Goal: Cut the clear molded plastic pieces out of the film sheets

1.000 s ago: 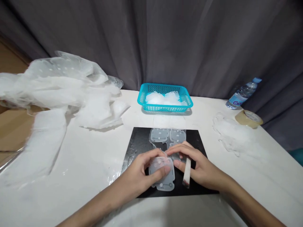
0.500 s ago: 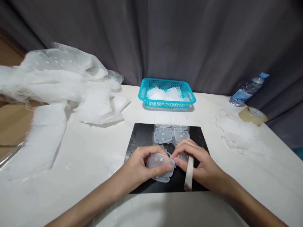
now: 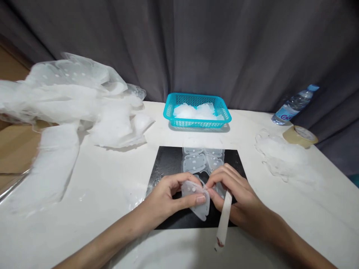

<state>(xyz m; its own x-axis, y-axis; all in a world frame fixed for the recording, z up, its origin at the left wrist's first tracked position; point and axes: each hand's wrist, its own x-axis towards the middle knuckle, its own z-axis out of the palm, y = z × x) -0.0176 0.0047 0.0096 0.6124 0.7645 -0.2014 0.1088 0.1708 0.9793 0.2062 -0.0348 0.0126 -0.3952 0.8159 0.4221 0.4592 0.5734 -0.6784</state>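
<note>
The black mat (image 3: 165, 160) lies on the white table (image 3: 106, 186), and both hands work above it. The left hand (image 3: 165, 196) is grasping a translucent piece (image 3: 200, 205) between its thumb, which lies on the near face, and its fingers behind. This piece is over the near half of the mat, in a tilted position, with its lower corner pointing down. The right hand (image 3: 239, 186) has thumb and forefinger pinched together at the piece's upper right edge (what exactly is between these fingertips is too small to tell). The same hand also keeps a white stick (image 3: 223, 220) against the palm; its lower end, with a reddish mark, reaches past the near edge of the mat.

On the mat, beyond the hands, lies a sheet of similar pieces (image 3: 193, 163), which extends over the mat's far edge. Behind the mat stands a blue basket (image 3: 199, 124) with white pieces inside. To the left of the mat is a big pile of white sheets (image 3: 75, 97). To its right are clear scraps (image 3: 280, 157), a roll of tape (image 3: 300, 136) and, farther back, a bottle (image 3: 293, 106).
</note>
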